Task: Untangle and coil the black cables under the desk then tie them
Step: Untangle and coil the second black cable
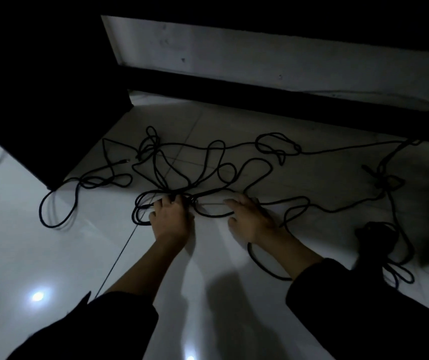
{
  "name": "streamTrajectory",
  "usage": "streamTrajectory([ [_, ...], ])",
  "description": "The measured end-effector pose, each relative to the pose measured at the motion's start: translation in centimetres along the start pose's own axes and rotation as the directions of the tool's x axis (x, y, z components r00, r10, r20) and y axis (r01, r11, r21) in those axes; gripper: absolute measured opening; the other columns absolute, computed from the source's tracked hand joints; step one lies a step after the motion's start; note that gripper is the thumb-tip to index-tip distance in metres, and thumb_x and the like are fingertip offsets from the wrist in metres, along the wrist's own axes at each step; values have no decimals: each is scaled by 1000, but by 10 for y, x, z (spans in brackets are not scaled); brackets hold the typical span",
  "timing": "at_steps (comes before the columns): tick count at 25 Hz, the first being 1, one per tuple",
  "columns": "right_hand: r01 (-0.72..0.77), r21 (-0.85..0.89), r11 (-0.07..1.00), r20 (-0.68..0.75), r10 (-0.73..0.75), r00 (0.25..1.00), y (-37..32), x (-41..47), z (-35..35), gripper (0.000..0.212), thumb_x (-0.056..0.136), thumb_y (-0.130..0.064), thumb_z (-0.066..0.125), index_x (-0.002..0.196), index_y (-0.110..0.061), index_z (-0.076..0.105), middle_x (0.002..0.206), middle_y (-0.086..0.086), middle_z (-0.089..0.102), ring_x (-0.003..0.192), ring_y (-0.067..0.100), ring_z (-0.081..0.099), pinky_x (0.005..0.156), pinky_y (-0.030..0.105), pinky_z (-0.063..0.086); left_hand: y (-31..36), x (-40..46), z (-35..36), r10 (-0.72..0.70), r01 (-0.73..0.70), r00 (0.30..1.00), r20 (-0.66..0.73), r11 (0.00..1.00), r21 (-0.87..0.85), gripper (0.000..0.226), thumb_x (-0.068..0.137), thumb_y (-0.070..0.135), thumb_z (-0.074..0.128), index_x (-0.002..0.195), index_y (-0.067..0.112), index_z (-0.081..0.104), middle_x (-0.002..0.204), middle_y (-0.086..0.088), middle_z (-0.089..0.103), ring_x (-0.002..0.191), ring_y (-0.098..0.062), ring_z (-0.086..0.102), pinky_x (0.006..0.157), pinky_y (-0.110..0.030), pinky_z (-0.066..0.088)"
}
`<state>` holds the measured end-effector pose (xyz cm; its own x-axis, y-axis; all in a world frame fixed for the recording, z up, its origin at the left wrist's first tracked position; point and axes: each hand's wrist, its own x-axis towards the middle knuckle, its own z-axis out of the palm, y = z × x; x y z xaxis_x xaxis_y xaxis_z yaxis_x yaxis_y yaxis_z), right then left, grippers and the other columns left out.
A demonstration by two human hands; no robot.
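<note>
The black cables (208, 162) run under the left hand (171, 219) — its grip hidden — and off the right edge.

Legible text, labels, brands, numbers, signs: none is showing anywhere in the head view; the scene is dim, and no marking can be read on any surface.

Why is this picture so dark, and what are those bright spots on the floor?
Head view: dim overall, the desk area near black; the glossy floor mirrors lights as glare spots; both hands cast soft shadows; the black cables stay readable against pale tile.
</note>
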<state>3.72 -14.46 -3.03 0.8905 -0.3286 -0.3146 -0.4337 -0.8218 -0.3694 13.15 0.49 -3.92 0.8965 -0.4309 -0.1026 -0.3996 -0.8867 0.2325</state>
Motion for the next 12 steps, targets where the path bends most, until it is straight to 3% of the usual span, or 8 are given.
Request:
streamTrajectory([
  [3, -24, -88, 996, 20, 26, 999, 9, -3, 11, 50, 97, -12, 42, 145, -19, 36, 156, 6, 20, 140, 28, 22, 111, 36, 30, -4, -4, 11, 63, -63, 998, 29, 998, 12, 39, 95, 29, 53, 130, 13, 48, 133, -14, 48, 123, -33, 39, 93, -40, 41],
  [7, -23, -274, 962, -78, 2, 997, 23, -27, 11, 37, 95, -9, 41, 132, -12, 47, 137, 11, 40, 120, 26, 42, 94, 34, 42, 4, -19, 16, 212, -211, 976, 60, 977, -15, 29, 96, 22, 51, 120, 6, 52, 122, -15, 56, 111, -31, 51, 85, -37, 46],
  [9, -40, -242, 969, -55, 28, 998, 31, -41, 7, 30, 95, -7, 42, 124, -8, 51, 133, 14, 43, 115, 27, 44, 91, 34, 42, 12, -31, 15, 251, -227, 963, 102, 953, -201, 24, 95, 19, 53, 111, 1, 55, 110, -18, 63, 102, -33, 58, 82, -40, 48],
  [12, -73, -133, 988, -8, 72, 997, 41, -60, 2, 25, 96, -13, 47, 116, -3, 58, 127, 17, 49, 114, 30, 48, 91, 33, 45, 31, -50, 4, 241, -86, 952, 190, 803, -589, 17, 93, 17, 59, 105, 5, 57, 99, -13, 67, 94, -28, 62, 81, -36, 51],
])
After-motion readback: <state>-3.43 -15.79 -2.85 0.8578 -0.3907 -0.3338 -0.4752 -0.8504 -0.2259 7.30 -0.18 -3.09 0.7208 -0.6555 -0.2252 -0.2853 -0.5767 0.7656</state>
